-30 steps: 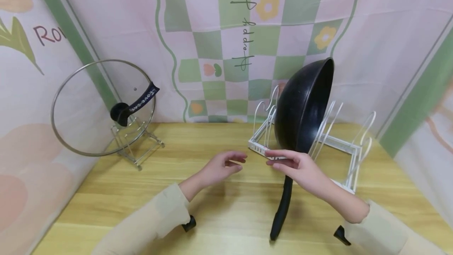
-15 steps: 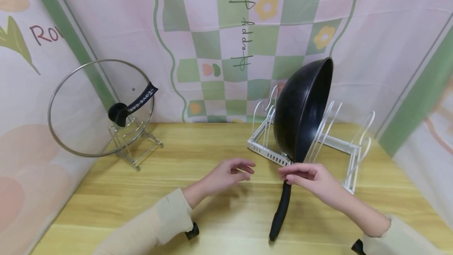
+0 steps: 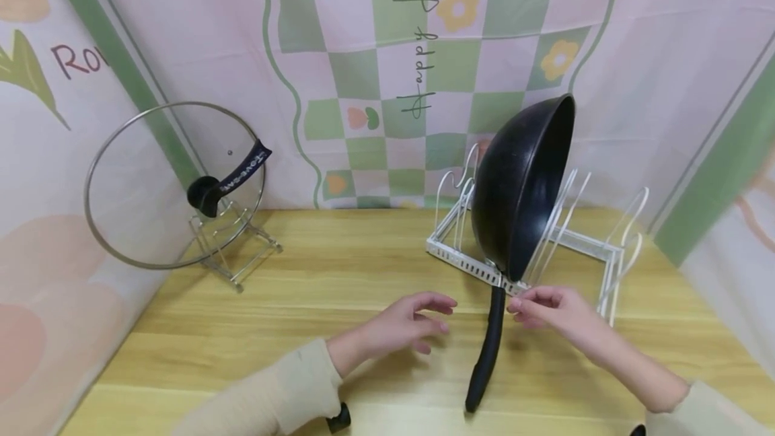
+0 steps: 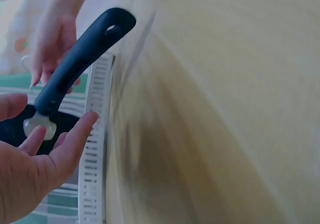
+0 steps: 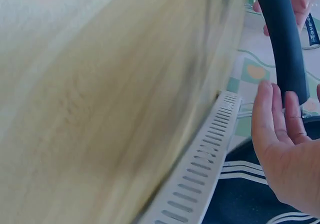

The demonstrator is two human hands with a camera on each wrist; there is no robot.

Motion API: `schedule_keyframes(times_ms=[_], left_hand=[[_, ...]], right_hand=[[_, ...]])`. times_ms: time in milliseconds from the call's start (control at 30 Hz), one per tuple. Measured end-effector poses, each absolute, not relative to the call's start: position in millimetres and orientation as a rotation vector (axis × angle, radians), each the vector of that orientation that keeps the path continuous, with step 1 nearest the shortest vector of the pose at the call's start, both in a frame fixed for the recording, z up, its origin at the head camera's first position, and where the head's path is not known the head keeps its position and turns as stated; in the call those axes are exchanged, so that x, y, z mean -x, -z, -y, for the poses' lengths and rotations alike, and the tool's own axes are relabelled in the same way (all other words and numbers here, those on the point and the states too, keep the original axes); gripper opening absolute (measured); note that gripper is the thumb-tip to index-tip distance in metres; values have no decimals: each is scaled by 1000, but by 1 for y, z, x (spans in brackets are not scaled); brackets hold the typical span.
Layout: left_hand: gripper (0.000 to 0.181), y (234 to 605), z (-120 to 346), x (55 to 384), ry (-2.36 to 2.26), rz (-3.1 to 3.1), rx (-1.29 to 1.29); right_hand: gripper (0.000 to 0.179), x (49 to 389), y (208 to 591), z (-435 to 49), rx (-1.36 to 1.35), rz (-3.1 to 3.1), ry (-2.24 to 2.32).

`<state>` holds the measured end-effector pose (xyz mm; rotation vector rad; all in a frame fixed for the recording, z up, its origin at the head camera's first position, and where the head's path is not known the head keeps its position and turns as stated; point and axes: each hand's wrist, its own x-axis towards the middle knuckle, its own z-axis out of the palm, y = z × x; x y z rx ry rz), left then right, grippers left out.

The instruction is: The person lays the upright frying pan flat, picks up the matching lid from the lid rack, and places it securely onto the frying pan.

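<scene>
A black wok [image 3: 514, 187] stands on its side in a white wire rack [image 3: 463, 262], its bowl facing right. Its black handle [image 3: 486, 352] juts toward me over the table. My right hand [image 3: 560, 315] is just right of the handle's upper end, fingers loosely bent with nothing between them. To the left of the handle, my left hand [image 3: 402, 325] hovers with fingers spread and relaxed, apart from it. The left wrist view has the handle [image 4: 82, 59] between both hands. In the right wrist view the right fingertips [image 5: 292, 109] overlap the handle's end.
On the left, a glass lid [image 3: 139, 187] with a black knob and strap leans upright in a small metal stand [image 3: 233, 254]. The white rack's right part [image 3: 611, 261] has several wire dividers. Patterned cloth [image 3: 399, 73] hangs behind the wooden table [image 3: 272, 342].
My right hand has moved down and right, from in front of the wok's base to the right side of the handle. My left hand has come down and right, nearer the handle.
</scene>
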<state>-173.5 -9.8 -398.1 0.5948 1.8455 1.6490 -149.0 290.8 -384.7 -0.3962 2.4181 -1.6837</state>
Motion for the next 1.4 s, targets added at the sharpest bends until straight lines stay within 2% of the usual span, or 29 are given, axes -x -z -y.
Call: schedule_keyframes(times_ms=[167, 467, 700, 1000, 1233, 1400], left_hand=[[45, 400, 0, 164, -1682, -1774, -541], [49, 410, -13, 156, -1701, -1626, -441], [50, 413, -21, 152, -1647, -1600, -421], [47, 415, -29, 148, -1609, -1537, -381], [33, 421, -37, 145, -1546, -1427, -393], [31, 424, -43, 144, -1505, -1451, -411]], right_hand=[[45, 151, 389, -290, 274, -2273, 1662], [59, 159, 403, -289, 320, -1882, 1751], [44, 164, 405, -277, 319, -1803, 1785], [12, 168, 402, -277, 336, -1646, 1844], [12, 169, 402, -278, 419, -1591, 1841], [11, 168, 405, -279, 507, -1576, 1835]])
